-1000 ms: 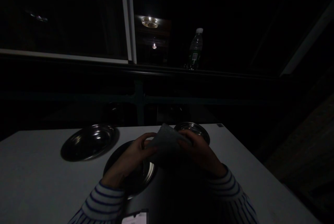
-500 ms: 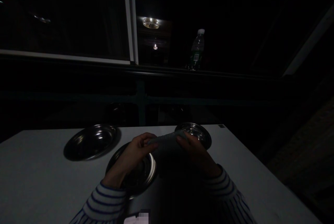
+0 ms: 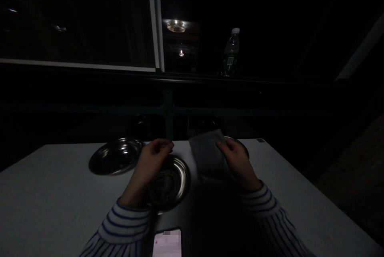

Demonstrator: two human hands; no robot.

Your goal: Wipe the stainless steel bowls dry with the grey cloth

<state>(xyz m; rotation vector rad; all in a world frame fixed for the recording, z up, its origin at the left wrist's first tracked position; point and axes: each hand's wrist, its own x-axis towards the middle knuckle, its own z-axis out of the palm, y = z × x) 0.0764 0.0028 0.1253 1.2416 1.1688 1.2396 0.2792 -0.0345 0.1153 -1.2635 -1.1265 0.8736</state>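
Between the thumb and fingers of my right hand (image 3: 240, 165) is a flat grey packet (image 3: 206, 154), held by its right edge. Its top edge looks slightly jagged and its lower part fades into shadow. My left hand (image 3: 153, 157) is closed, thumb against fingertips, apart from the packet; anything in the pinch is too small to make out. Below and partly behind that hand lies a round metal dish (image 3: 181, 183). Another shiny metal dish (image 3: 105, 161) sits farther left. Behind my right hand, a third metal dish (image 3: 243, 145) is mostly hidden.
The dishes rest on a white table (image 3: 84, 209). A phone (image 3: 166, 245) with its screen lit lies at the near edge. Beyond the table, a plastic bottle (image 3: 231, 53) stands on a dark ledge by a window frame (image 3: 156, 21). The scene is very dim.
My left hand has come off the packet and moved away to the left. My right hand keeps the packet, now tilted so more of its face shows. The view has shifted slightly.
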